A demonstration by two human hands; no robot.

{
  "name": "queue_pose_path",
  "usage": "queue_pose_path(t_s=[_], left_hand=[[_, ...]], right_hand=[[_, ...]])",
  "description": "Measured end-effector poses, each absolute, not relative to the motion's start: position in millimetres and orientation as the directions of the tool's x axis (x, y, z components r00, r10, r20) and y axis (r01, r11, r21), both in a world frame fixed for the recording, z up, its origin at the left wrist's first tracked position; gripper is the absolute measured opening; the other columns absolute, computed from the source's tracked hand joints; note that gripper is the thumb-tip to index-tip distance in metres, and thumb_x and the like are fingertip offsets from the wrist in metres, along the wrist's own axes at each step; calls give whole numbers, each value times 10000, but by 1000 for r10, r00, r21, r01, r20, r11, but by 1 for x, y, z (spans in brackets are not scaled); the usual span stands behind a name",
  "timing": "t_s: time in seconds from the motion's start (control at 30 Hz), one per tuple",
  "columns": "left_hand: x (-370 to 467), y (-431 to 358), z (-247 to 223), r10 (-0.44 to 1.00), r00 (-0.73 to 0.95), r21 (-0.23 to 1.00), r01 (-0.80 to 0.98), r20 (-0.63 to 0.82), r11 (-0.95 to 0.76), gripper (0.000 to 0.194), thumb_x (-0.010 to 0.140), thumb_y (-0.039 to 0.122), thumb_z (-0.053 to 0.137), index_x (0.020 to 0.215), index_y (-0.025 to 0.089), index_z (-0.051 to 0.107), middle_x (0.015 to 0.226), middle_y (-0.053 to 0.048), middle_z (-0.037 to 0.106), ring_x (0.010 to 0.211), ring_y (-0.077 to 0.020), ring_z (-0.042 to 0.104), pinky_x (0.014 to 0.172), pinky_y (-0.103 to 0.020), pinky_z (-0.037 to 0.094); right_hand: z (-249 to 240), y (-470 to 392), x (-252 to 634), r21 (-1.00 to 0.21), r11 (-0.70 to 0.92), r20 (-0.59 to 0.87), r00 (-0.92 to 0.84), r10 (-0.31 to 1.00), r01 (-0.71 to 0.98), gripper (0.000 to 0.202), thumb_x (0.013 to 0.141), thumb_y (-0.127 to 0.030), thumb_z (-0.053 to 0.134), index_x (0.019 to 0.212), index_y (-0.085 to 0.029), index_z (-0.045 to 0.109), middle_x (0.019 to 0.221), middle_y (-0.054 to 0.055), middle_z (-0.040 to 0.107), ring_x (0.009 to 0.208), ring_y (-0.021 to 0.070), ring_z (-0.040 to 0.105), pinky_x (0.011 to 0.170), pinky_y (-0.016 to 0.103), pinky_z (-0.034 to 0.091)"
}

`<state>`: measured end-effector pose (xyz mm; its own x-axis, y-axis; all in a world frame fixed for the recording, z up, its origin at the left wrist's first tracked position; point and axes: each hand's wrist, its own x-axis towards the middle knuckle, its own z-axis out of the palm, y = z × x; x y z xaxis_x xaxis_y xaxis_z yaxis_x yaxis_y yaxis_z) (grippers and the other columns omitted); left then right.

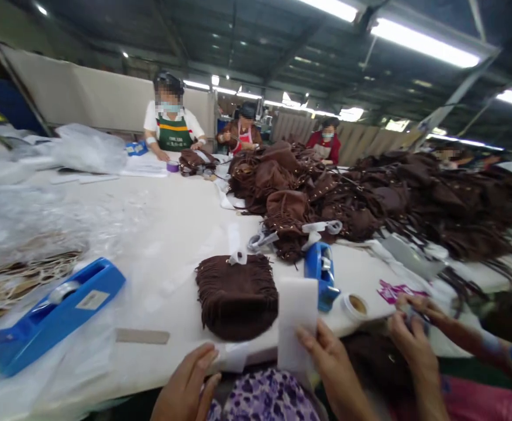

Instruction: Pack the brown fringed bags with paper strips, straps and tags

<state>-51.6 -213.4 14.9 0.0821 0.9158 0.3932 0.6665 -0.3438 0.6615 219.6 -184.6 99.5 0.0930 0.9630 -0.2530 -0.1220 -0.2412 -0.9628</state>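
Observation:
My right hand [332,356] pinches a white rectangular sheet [297,318] between thumb and fingers, upright at the table's front edge. Lower left, my left hand [188,380] is beside that edge, thumb and fingers apart and nothing seen between them. By its fingertips lies a translucent whitish piece [236,355]. Just beyond both hands a dark brown fringed bag [238,298] lies flat, with a white strip [237,248] wrapped at its top. The held sheet overlaps the bag's right side in view.
Blue tape dispensers stand left [62,316] and right [319,272]. A flat grey strip [143,336], a small white tub [354,307] and piled brown bags [326,187] share the table. Clear plastic [62,222] covers the left. A co-worker's hands [413,327] work close at right; other people stand opposite.

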Motion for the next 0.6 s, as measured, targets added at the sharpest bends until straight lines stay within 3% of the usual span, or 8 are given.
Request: queue_pose_path(t_s=[0.1,0.17,0.3,0.47,0.6], left_hand=[[-42,-177,36,793,324,302,798,515,-522,508,932,273,523,1427,219,421,1459,-116,495,1350,-270,450,1098,-434,421],[-34,-154,49,778,366,184,837,511,-515,657,916,312,561,1497,168,290,1507,-158,418,1396,-300,379,1124,-477,386],[-19,-119,57,796,343,96,891,498,-444,724,903,363,577,1490,81,259,1516,-216,370,1410,-364,330,1135,-550,334],[-19,-101,43,843,351,25,919,408,-395,517,905,99,407,1418,49,372,1487,-223,413,1317,-341,464,1026,-484,464],[-31,-96,39,826,416,61,880,381,-471,532,881,1,278,1395,50,408,1450,-202,462,1327,-272,478,1070,-418,456]], right_hand=[[88,-190,252,-906,-284,-361,220,906,-313,553,719,-507,779,1161,-219,613,985,63,724,815,252,671,710,343,526],[78,-195,252,-886,-303,-395,230,889,-351,559,686,-501,804,1121,-206,613,969,64,729,767,244,675,665,324,522],[60,-208,217,-811,-399,-497,142,856,-428,507,709,-542,767,1032,-175,633,801,38,711,653,191,637,579,259,466],[48,-206,162,-692,-554,-558,-143,817,-464,444,638,-467,791,910,-143,657,727,29,690,643,155,600,591,232,424],[34,-201,150,-640,-536,-611,-58,790,-551,447,608,-456,783,895,-150,629,726,24,682,679,180,619,649,274,460]])
